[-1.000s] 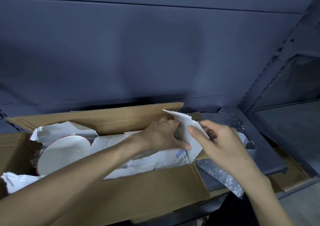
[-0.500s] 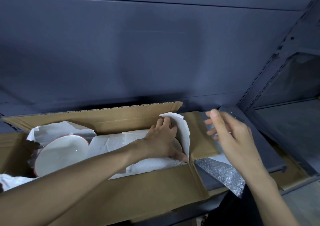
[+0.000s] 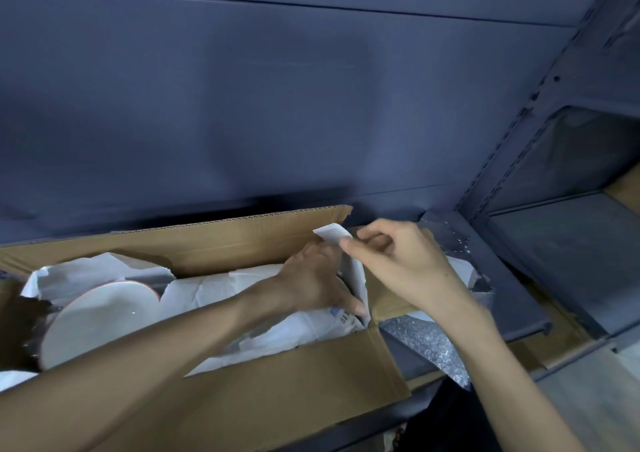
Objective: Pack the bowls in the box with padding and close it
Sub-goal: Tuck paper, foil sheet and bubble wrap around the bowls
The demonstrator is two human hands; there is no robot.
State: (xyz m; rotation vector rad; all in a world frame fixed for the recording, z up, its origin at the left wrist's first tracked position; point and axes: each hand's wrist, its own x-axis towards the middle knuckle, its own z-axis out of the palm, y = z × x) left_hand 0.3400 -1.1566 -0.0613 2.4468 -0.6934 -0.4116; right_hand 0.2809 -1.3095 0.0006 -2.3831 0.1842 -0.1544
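Observation:
An open cardboard box (image 3: pixel 284 379) lies in front of me on a dark shelf. A white bowl with a reddish rim (image 3: pixel 100 316) leans at its left end, among white packing paper (image 3: pixel 221 288). My left hand (image 3: pixel 317 283) presses flat on the paper-wrapped bundle at the box's right end, fingers spread. Above it my right hand (image 3: pixel 394 261) pinches the top corner of the upright white paper sheet (image 3: pixel 332 235) between thumb and forefinger. What lies under the paper is hidden.
A sheet of bubble wrap (image 3: pixel 429 347) lies on the shelf right of the box. The box's back flap (image 3: pixel 207 240) stands upright against the dark wall. A shelf upright (image 3: pixel 512 146) and a lower shelf (image 3: pixel 561 250) are at the right.
My right hand came back from the right and took the top corner of the paper sheet. My left hand stayed pressed on the wrapped bundle.

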